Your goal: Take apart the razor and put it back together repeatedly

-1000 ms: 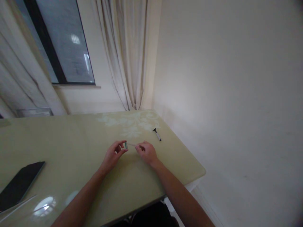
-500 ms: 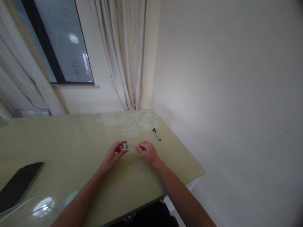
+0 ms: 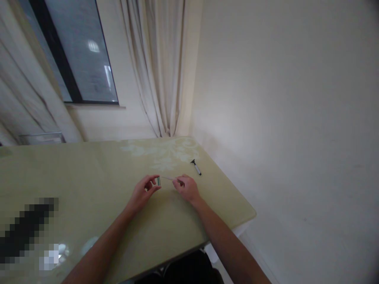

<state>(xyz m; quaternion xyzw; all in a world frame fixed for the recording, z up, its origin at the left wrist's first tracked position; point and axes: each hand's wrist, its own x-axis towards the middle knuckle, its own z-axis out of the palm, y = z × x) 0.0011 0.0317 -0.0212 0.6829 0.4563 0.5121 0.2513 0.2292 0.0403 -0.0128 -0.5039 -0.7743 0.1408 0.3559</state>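
My left hand (image 3: 141, 193) pinches a small flat rectangular piece (image 3: 159, 181), green with a pale edge, upright between thumb and fingertip. It is too small for me to tell its kind. My right hand (image 3: 188, 190) is closed around a thin pale stick (image 3: 167, 178), whose tip points left at the piece. A narrow gap shows between that tip and the piece. Just beyond my right hand a razor (image 3: 196, 168) with a dark head and light handle lies on the table.
Both forearms reach over a yellow-green table (image 3: 166, 225) with a pale floral pattern at its far end. A pixelated dark object (image 3: 23, 232) lies at the left. A bare wall (image 3: 281, 118) borders the right side; curtains (image 3: 160, 71) and a window (image 3: 79, 51) stand behind.
The right hand has drawn slightly to the right, and the stick's tip has come away from the small piece. The left hand has turned the piece slightly, showing more of its face.
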